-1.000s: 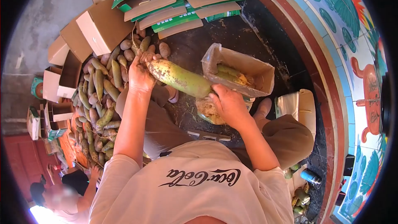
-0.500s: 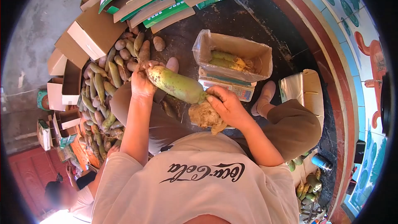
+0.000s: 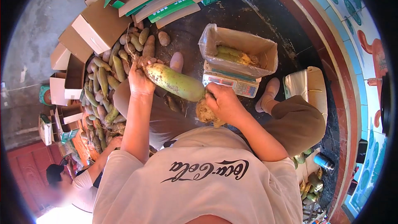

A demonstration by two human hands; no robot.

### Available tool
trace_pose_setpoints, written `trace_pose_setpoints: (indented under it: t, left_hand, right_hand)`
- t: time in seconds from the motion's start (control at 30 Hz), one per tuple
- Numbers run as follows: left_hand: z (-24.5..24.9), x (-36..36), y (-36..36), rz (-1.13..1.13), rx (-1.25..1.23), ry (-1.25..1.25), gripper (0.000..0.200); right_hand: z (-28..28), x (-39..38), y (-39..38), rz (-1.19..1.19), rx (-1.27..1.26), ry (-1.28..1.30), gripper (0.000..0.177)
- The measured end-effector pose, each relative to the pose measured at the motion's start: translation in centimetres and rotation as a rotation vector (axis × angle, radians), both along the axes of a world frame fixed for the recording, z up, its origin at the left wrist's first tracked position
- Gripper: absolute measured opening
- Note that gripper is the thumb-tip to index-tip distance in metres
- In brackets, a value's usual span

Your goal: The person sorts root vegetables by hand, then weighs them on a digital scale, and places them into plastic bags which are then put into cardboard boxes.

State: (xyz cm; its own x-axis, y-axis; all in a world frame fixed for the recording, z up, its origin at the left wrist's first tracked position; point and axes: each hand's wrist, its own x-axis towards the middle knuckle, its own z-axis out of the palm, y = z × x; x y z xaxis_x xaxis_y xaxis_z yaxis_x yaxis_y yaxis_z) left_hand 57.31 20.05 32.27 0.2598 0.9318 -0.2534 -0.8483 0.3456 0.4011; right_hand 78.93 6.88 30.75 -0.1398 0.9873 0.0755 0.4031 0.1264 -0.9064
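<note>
I log one long green radish (image 3: 174, 82), one weighing scale (image 3: 232, 85), one plastic-lined box (image 3: 245, 41). Hands, two: left hand (image 3: 140, 79), right hand (image 3: 224, 101). Root heap (image 3: 103, 83), one, pieces uncountable.

You sit in a produce packing place, low on a dark floor. The scale (image 3: 232, 85) before you carries a lined box (image 3: 238, 41). Left of the scale lies a pile of roots (image 3: 103, 87); behind the scale, flat cartons (image 3: 166, 0) are stacked.
</note>
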Motion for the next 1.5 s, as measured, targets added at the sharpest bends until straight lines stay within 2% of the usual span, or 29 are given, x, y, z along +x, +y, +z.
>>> trace_pose_setpoints:
  t: [0.03,0.13,0.17,0.23,0.33,0.4,0.43,0.53,0.63,0.73,0.83,0.93,1.0,1.03,1.07,1.1,1.13,1.23,1.27,1.3,1.33,1.43,1.5]
  left_hand:
    - [-0.4,-0.2,0.0,-0.004,0.004,-0.020,0.027]
    - [-2.4,-0.9,-0.1,-0.013,-0.048,-0.064,0.031]
    - [-2.6,-0.9,0.0,0.036,-0.086,-0.020,0.030]
    - [-2.6,-1.7,0.3,0.037,-0.083,-0.106,0.030]
    - [-1.9,-2.4,0.6,0.037,-0.054,-0.098,0.028]
    - [-1.4,-2.1,0.5,0.053,-0.049,-0.120,0.028]
    - [-1.6,-2.1,0.7,0.063,-0.046,-0.037,0.027]
    - [-1.6,-1.8,0.3,0.047,-0.084,-0.118,0.028]
    - [-1.7,-1.1,0.8,0.076,-0.179,-0.199,0.027]
    - [-0.1,0.4,0.2,0.195,-0.144,0.232,0.030]
    - [-0.2,-0.6,0.8,0.113,0.001,-0.023,0.032]
    - [1.0,0.6,0.0,0.059,0.036,0.172,0.032]
    - [1.3,1.2,-0.1,0.003,0.047,0.082,0.031]
    - [1.8,1.9,-0.2,0.007,0.034,0.143,0.031]
    - [2.5,2.8,-0.3,0.012,0.022,0.203,0.031]
    - [2.9,3.5,-0.5,0.016,0.048,0.295,0.047]
    - [2.8,3.7,-0.4,0.014,0.042,0.318,0.047]
    - [2.3,4.0,0.3,0.010,0.026,0.381,0.044]
    - [2.4,4.0,0.4,0.003,0.036,0.420,0.030]
    - [2.5,4.0,0.3,-0.004,0.041,0.459,0.024]
    - [2.6,4.1,0.3,-0.011,0.048,0.498,0.031]
    - [2.4,4.2,-0.5,-0.063,0.088,0.621,0.032]
    - [2.0,4.4,-0.9,-0.024,0.024,0.637,0.031]
  right_hand:
    - [-0.1,-0.2,0.0,-0.016,-0.024,0.024,0.009]
    - [-1.1,-1.3,0.3,-0.071,-0.245,0.416,0.011]
    - [-1.1,-1.2,0.4,-0.067,-0.282,0.506,0.015]
    - [-0.7,-1.0,0.4,-0.054,-0.366,0.692,0.024]
    - [-0.5,-0.3,0.2,0.005,-0.324,0.630,0.023]
    - [-0.2,0.0,0.5,0.026,-0.141,0.392,0.023]
    - [0.0,0.1,0.7,0.034,-0.051,0.272,0.024]
    - [0.6,0.0,1.0,0.013,-0.009,0.020,0.024]
    - [1.1,-0.1,1.2,-0.044,0.033,0.126,0.024]
    - [0.9,0.3,1.3,-0.028,-0.154,0.375,0.021]
    - [0.5,1.0,0.7,-0.015,-0.029,0.247,0.017]
    - [0.3,1.2,0.9,-0.008,-0.082,0.094,0.016]
    - [-0.5,1.2,0.9,-0.057,-0.054,0.084,0.018]
    - [-1.3,1.2,0.7,-0.083,-0.044,0.078,0.018]
    - [-2.3,1.2,0.8,-0.098,-0.070,0.010,0.019]
    - [-3.7,1.3,0.7,-0.123,-0.099,-0.062,0.019]
    - [-4.8,1.5,0.6,-0.147,-0.127,-0.135,0.020]
    - [-7.0,2.5,-0.9,0.010,-0.190,-0.502,0.019]
    - [-7.8,2.6,-1.5,0.015,-0.123,-0.457,0.019]
    - [-8.6,2.7,-2.2,0.021,-0.059,-0.412,0.020]
    - [-9.0,2.8,-2.5,0.027,0.005,-0.366,0.020]
    - [-4.1,3.2,-0.7,0.054,-0.339,-0.055,0.028]
    - [-0.9,3.1,0.2,-0.103,-0.357,0.309,0.032]
